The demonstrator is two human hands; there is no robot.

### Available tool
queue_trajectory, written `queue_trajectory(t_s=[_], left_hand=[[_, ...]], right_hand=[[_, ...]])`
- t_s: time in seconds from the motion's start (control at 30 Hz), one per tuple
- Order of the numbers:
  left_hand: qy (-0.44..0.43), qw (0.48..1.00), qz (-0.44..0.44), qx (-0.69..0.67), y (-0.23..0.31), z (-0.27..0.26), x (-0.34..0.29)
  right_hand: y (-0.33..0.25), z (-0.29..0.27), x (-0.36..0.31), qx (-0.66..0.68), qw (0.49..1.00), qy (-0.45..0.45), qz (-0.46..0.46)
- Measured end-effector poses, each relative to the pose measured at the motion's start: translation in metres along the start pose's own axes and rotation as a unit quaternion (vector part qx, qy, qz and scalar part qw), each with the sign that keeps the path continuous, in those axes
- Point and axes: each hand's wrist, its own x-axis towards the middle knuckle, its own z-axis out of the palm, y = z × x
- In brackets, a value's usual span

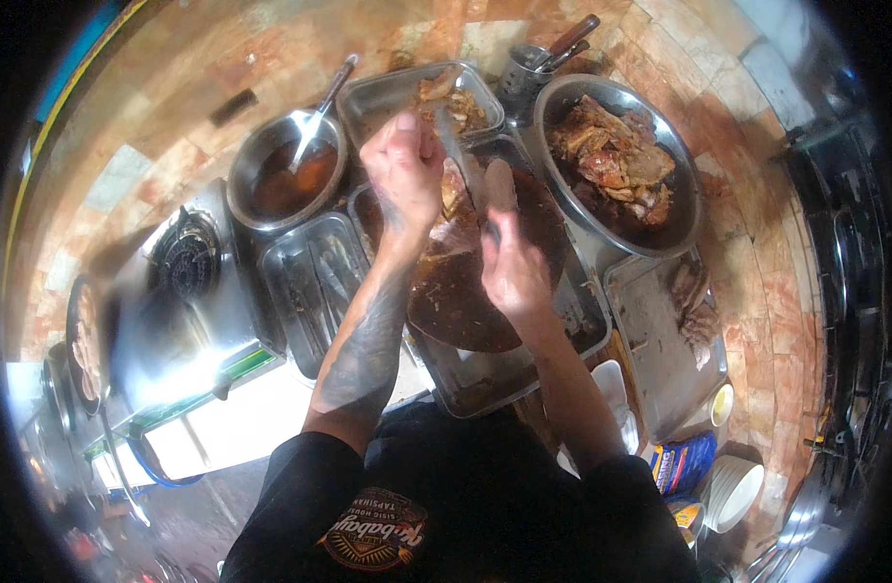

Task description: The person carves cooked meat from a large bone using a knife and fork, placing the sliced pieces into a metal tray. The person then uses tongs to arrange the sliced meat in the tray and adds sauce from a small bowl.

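Head view: where does the meat lie?

On the round chopping board, to the right of the left hand and forward-left of the right hand. Its long axis appears to run away from the person.

Specify the state of each hand.

Left: curled into a fist; contents cannot be told. Right: wrapped around the handle of a knife, blade directed forward and slightly left, along the meat's right side. Blade contact cannot be confirmed.

Materials?

Board: dark, flecked with crumbs. Meat: pale in part, browned elsewhere. Right: a wide steel bowl with glossy, ragged roasted pieces. Left: a smaller metal bowl with red-brown liquid.
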Motion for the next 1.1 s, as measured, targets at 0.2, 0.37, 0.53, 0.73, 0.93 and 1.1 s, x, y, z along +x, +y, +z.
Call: queue_trajectory(t_s=[0.2, 0.37, 0.53, 0.73, 0.93, 1.1], left_hand=[[0.008, 1.0, 0.015, 0.01, -0.002, -0.002, 0.001], [0.009, 1.0, -0.013, -0.027, -0.004, 0.0, 0.0], [-0.004, 0.999, -0.041, -0.029, 0.005, -0.017, -0.002], [0.071, 0.997, -0.019, 0.011, -0.004, -0.03, 0.001], [0.14, 0.972, 0.123, 0.141, -0.025, 0.01, -0.008], [0.027, 0.998, -0.002, 0.058, -0.015, 0.003, -0.004]], right_hand=[[0.012, -0.015, -0.01, 0.083, 0.959, 0.19, -0.193], [0.019, -0.002, -0.024, 0.074, 0.948, 0.2, -0.236], [0.053, 0.025, -0.023, 0.07, 0.991, 0.046, -0.102], [0.088, 0.025, -0.006, 0.164, 0.979, 0.012, -0.123], [0.057, 0.009, -0.017, 0.127, 0.958, 0.075, -0.245], [0.034, 0.005, -0.034, -0.006, 0.998, 0.03, -0.052]])
